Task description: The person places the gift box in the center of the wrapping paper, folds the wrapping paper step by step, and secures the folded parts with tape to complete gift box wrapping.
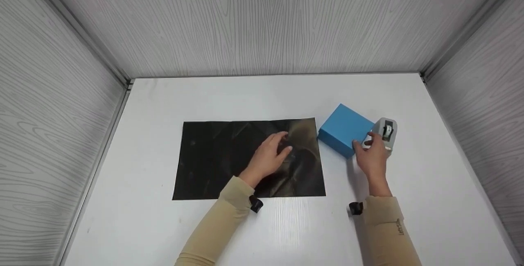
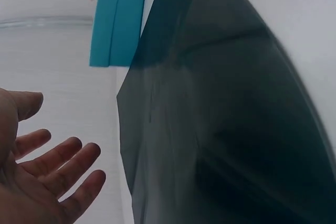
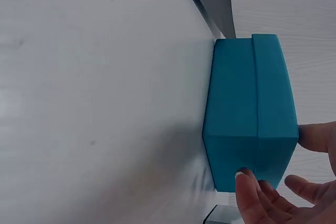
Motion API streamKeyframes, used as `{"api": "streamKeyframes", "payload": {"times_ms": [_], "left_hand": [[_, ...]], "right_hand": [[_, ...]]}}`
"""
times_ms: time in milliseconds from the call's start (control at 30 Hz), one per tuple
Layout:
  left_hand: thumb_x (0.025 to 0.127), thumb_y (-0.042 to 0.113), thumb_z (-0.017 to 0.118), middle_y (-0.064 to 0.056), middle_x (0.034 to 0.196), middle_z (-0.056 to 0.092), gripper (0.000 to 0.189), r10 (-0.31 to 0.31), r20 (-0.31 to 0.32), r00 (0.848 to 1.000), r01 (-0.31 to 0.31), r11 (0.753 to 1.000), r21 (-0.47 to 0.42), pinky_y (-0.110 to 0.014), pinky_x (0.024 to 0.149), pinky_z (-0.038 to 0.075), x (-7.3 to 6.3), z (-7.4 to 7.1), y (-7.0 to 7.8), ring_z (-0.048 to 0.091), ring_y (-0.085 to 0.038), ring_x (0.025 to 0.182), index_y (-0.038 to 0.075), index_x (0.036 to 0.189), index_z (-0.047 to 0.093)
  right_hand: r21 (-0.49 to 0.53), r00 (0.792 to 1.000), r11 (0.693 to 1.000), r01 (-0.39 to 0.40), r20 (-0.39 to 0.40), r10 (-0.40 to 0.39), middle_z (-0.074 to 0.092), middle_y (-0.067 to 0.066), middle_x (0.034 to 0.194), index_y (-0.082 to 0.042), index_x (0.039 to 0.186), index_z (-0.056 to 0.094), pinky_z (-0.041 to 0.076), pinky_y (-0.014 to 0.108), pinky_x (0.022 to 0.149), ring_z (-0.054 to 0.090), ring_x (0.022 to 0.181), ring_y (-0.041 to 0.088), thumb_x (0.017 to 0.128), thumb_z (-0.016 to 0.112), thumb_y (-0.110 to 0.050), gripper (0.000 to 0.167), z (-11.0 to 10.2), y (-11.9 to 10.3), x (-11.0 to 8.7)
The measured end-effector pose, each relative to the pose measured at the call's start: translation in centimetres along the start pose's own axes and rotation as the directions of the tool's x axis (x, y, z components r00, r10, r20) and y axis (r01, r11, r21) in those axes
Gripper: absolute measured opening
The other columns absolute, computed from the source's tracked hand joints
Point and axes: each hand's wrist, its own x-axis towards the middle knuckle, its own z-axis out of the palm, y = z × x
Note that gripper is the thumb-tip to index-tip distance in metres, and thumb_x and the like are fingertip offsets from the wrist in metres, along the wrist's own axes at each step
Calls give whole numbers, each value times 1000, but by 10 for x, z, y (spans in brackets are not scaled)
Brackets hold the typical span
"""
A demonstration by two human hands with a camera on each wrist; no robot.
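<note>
Presently, the blue box (image 1: 346, 129) sits on the white tabletop (image 1: 266, 233), just beyond the right edge of the black sheet (image 1: 217, 155) and set at an angle to it. The right hand (image 1: 373, 159) is positioned at the near right corner of the box. Its thumb is located at the lid edge, and its bent fingers lie alongside the adjoining side face; whether they grip the box or merely touch it cannot be determined.

The tape dispenser (image 1: 387, 131), grey in colour, stands just beside the box on its right, next to the fingertips of the right hand.

The left hand (image 1: 268, 153) is held above the right half of the black sheet, with a wide gap between thumb and fingers, and carries nothing. The box lies to the right of this hand, well apart from it. The sheet is spread lengthwise across the tabletop, its glossy surface showing creases and reflections.
</note>
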Motion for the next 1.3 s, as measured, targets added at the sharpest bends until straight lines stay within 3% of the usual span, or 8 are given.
{"api": "streamKeyframes", "payload": {"times_ms": [433,767,1000,1133,1300], "left_hand": [[103,26,53,-14,143,48,53,-18,147,989,42,985,-165,-37,104,40,36,34,18,49,-24,128,6,150,38],[103,23,53,-13,156,32,59,-14,226,974,59,980,-192,-33,113,28,47,57,37,31,-22,142,4,153,29],[101,23,57,-9,155,34,62,1,259,966,61,971,-230,-31,112,28,52,64,46,31,-18,141,7,154,30],[101,20,57,-13,154,35,61,9,260,966,79,943,-323,-31,110,33,53,65,47,36,-23,140,3,153,30],[102,14,55,-19,151,33,59,11,254,967,110,882,-458,-33,109,35,51,64,45,36,-29,140,0,152,28]], "right_hand": [[41,998,999,-14,62,12,45,29,139,-2,154,24,43,52,98,49,124,43,104,45,-26,59,0,3,2],[46,998,999,-21,60,18,43,29,142,-1,152,28,42,51,100,48,126,39,105,43,-23,55,-1,4,3],[54,999,998,-20,37,18,46,29,138,0,151,31,45,51,97,51,122,40,104,45,-21,53,-1,3,2],[62,1000,998,-11,28,9,48,29,136,1,150,33,45,51,96,52,121,41,103,45,-19,52,-2,2,0],[82,1000,997,-11,25,9,50,29,133,0,149,35,47,48,93,55,118,39,103,45,-20,51,-4,-1,-4]]}}
